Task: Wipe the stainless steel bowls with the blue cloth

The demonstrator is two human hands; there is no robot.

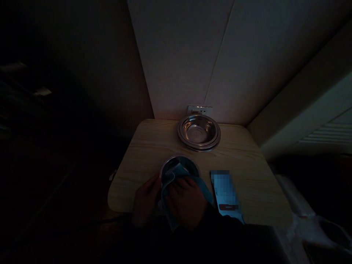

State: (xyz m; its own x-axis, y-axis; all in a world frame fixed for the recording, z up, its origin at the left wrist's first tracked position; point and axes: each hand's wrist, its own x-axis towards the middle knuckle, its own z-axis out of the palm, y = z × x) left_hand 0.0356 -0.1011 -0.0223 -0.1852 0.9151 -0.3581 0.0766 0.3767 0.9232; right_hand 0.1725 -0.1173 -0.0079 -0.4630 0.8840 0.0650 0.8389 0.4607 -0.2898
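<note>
Blue-green cloth (176, 176), crumpled | steel bowl (180, 159), round, shiny-rimmed

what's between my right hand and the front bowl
A blue-green cloth lies between your right hand and the front bowl, seen in the head view.

Pale wood-grain table (247, 161). Teal cloth (176, 176) with lighter edging; silver-grey metal bowls (198, 132) beyond it. Right of cloth: phone (225, 189), light-blue screen, dark red bar. Wall (181, 55) behind bowls: dim grey.
</note>
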